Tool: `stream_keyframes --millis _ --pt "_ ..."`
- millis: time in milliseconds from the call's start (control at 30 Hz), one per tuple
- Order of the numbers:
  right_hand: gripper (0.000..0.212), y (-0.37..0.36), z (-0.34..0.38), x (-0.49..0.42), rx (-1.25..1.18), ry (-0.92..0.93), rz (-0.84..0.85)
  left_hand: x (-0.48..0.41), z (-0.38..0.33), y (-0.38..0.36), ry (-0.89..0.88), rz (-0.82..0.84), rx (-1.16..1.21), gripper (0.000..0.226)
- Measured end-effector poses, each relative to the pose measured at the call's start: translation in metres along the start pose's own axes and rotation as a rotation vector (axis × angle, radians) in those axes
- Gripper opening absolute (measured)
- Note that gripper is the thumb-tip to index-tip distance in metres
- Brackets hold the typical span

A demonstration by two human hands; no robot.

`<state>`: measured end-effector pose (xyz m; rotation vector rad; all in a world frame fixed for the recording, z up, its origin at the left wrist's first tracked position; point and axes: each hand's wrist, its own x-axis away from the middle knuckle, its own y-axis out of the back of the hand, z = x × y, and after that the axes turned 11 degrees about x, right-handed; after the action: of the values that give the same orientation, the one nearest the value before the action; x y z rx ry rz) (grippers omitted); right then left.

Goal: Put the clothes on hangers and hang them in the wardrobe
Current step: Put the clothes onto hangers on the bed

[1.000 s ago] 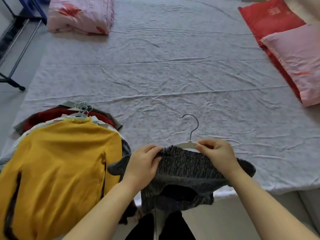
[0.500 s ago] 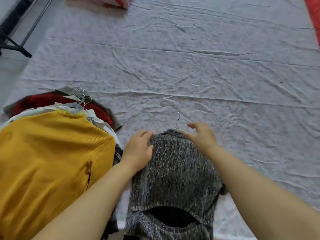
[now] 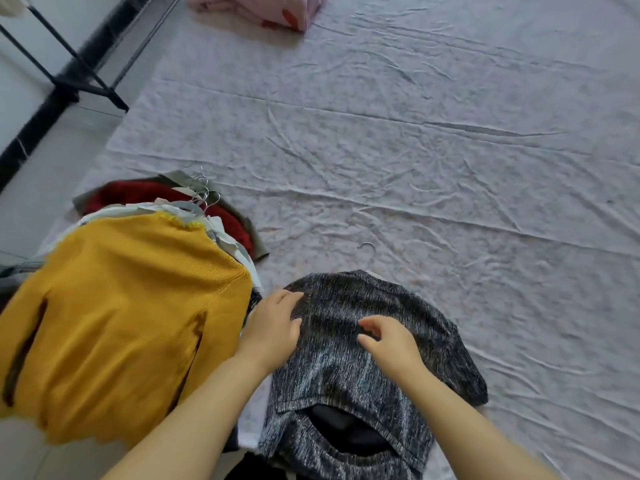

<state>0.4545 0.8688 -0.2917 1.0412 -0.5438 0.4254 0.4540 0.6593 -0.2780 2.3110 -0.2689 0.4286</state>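
Observation:
A grey-black knit top (image 3: 374, 368) lies flat at the near edge of the bed, on a hanger whose metal hook (image 3: 367, 250) pokes out past its collar. My left hand (image 3: 273, 327) rests on the top's left shoulder with its fingers laid flat. My right hand (image 3: 388, 337) hovers over the chest of the top, fingers loosely curled and holding nothing. To the left sits a pile of hung clothes, topped by a yellow sweater (image 3: 114, 317), with a red garment (image 3: 145, 195) beneath and several hanger hooks (image 3: 202, 194) bunched at its far end.
The bed is covered by a wrinkled pale lilac sheet (image 3: 433, 150). A folded pink quilt (image 3: 263, 10) lies at the far edge. A black metal clothes rack frame (image 3: 72, 69) stands on the floor at the far left.
The top has been laid down flat on the bed. My right hand has left the collar and moved back over the chest; my left hand has slid onto the shoulder. The view has shifted right.

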Motion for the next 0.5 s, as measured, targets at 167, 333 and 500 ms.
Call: stream_keyframes --millis 167,333,500 --pt "0.033 0.007 0.038 -0.001 0.011 0.096 -0.024 0.022 0.010 0.032 0.027 -0.079 -0.009 0.046" --pt "0.033 0.002 0.089 -0.008 0.059 0.184 -0.050 0.039 0.043 0.076 0.066 -0.161 -0.051 0.047" --pt "0.032 -0.020 0.147 -0.020 0.087 0.231 -0.060 0.049 0.092 0.121 0.100 -0.213 -0.040 0.047"
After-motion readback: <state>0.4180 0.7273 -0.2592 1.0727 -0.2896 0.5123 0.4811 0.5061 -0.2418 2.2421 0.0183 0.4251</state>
